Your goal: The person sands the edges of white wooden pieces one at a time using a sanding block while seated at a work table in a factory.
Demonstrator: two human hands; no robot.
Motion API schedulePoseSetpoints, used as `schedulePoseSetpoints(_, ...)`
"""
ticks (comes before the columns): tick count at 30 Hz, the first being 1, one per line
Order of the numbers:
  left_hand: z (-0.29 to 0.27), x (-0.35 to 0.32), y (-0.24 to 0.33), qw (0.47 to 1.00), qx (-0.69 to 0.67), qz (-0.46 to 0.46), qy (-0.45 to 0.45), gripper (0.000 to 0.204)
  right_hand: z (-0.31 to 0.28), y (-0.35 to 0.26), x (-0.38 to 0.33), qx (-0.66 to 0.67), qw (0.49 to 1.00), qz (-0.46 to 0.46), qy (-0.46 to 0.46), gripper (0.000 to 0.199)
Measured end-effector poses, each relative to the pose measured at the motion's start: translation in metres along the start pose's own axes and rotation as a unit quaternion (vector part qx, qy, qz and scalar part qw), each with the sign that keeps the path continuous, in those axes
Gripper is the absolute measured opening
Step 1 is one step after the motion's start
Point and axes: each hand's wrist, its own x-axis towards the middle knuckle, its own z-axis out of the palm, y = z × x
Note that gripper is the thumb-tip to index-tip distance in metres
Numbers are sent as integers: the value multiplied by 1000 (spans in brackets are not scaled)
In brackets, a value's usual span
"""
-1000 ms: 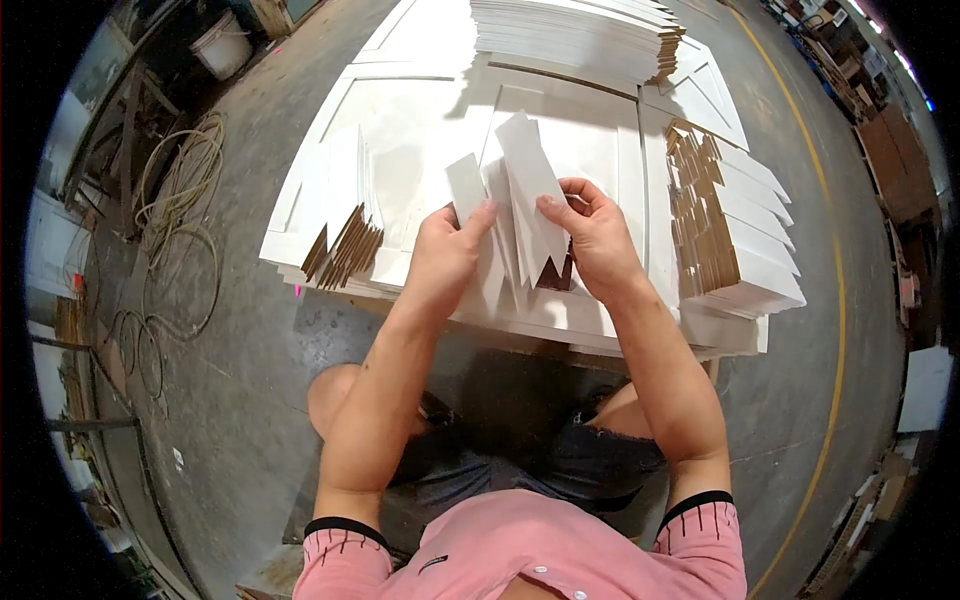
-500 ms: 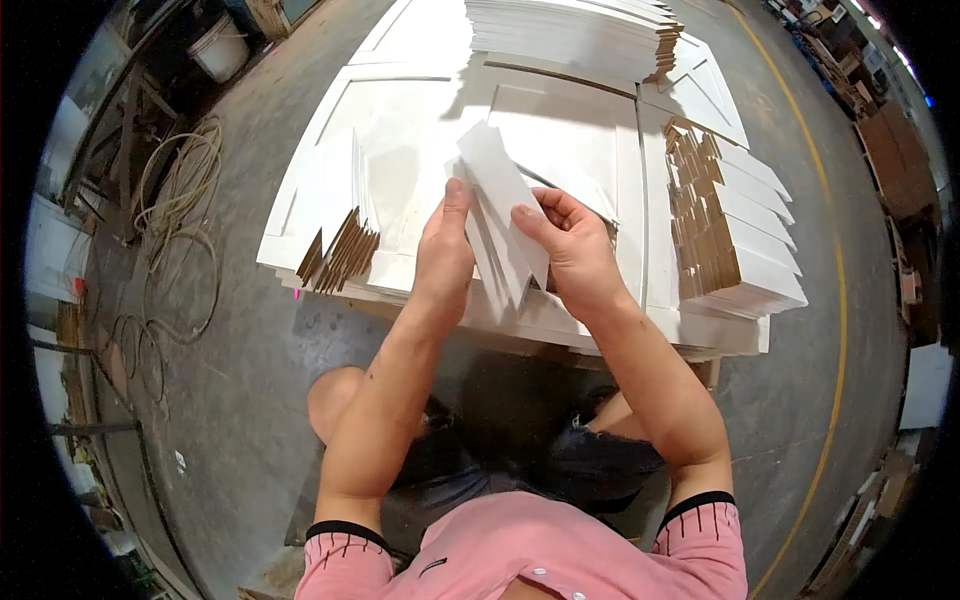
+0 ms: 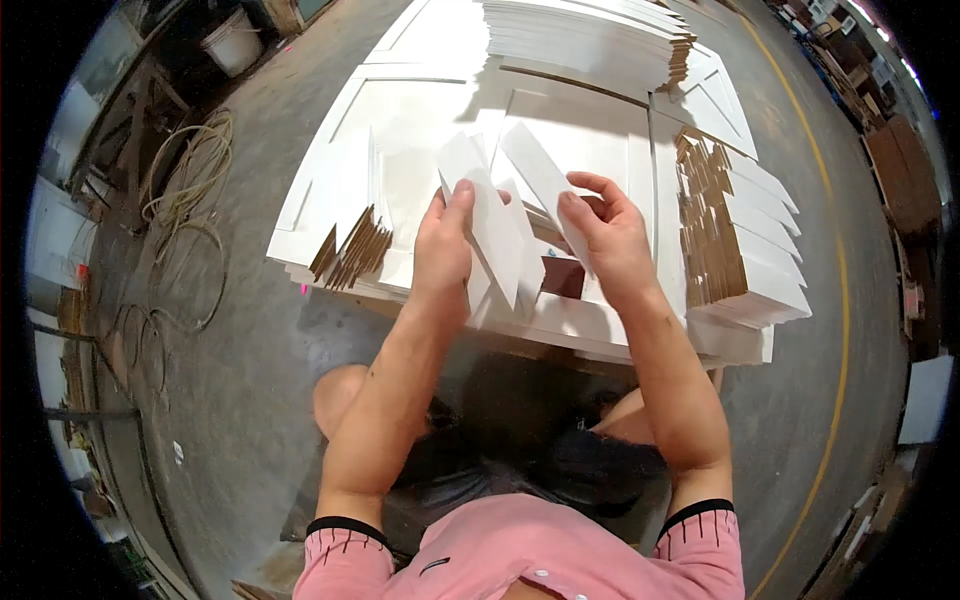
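My left hand [image 3: 442,250] is closed around a few thin white strips [image 3: 490,225], which fan out with their slanted ends toward me. Between the thumb and fingers of my right hand [image 3: 615,240] is one white strip [image 3: 537,165], tilted and held apart from the others. Both hands are above a work surface of white framed panels [image 3: 420,110]. Beneath the right hand lies a dark reddish-brown thing [image 3: 563,278], partly covered; its kind I cannot make out.
A pile of white strips with brown cut ends [image 3: 760,240] lies on the right. A smaller bundle [image 3: 350,245] leans at the left, and a long stack [image 3: 580,45] occupies the far side. Coiled hose [image 3: 190,175] and a white bucket [image 3: 232,45] are on the floor at left.
My right hand has moved right with one strip, opening a gap from the strips in my left hand. The left hand stays nearly in place. The view has shifted slightly.
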Motion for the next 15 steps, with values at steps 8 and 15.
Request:
schedulePoseSetpoints(8,-21,-1,19,999,7,32,29,31,2,3,-6,-480,824,-302,17,27)
schedulePoseSetpoints(15,-2,-15,17,996,-28,85,-12,24,27,-14,-30,-76,976,-10,-206,43)
